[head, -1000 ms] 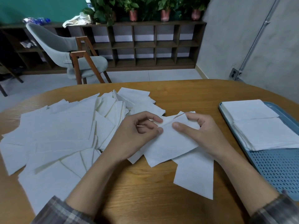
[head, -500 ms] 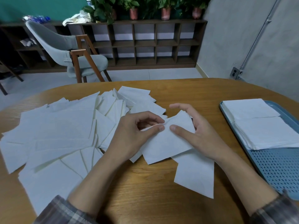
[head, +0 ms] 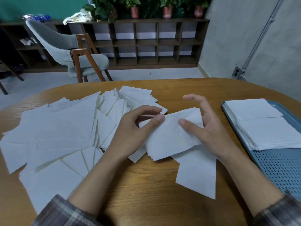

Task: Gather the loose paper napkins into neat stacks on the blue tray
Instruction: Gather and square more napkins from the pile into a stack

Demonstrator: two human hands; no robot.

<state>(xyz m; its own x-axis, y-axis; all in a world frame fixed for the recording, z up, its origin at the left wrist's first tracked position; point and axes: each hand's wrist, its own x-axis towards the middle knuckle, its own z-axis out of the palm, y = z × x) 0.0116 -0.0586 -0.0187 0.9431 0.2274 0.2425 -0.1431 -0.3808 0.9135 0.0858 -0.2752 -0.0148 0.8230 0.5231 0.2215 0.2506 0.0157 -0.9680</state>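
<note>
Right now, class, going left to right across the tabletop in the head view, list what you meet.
Loose napkin pile → left hand → held napkin bundle → right hand → blue tray.

Napkins (head: 65, 128) plain white, faint embossed texture on the near ones. Stacks (head: 268, 132) white too. Tray (head: 280, 168) blue, its bed patterned with rows of small dark slots. Table (head: 146, 201) honey-brown wood with streaky grain. Sleeves (head: 65, 212) plaid, grey with brown and pale lines. Chair (head: 53, 39) pale grey-green upholstery, reddish-brown wood frame. Shelf (head: 146, 43) dark brown. Cloth (head: 76, 17) off-white. Back wall (head: 40, 5) teal, side wall (head: 236, 38) light grey. Pots (head: 134, 12) pinkish, plants (head: 104, 7) green. Floor (head: 146, 74) pale grey.
</note>
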